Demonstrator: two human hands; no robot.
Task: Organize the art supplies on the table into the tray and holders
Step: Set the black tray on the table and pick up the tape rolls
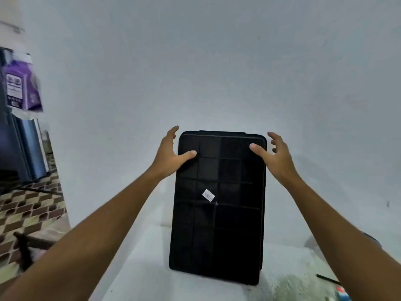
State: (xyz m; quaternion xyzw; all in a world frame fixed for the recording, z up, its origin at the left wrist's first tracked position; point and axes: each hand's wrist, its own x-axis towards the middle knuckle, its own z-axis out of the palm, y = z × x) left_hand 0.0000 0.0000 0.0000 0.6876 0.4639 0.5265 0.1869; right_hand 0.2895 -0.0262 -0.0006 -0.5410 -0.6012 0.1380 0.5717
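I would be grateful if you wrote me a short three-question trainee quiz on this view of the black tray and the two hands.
1. True or false: both thumbs rest on the face of the black tray that looks at the camera.
2. What lies on the tray's dark grid? A) a white label B) a red brush C) a coin
3. Fill in: the left hand and the right hand are at the tray's ____ corners, as the view shows it.

Key: 1 true; 2 A, the white label; 3 upper.
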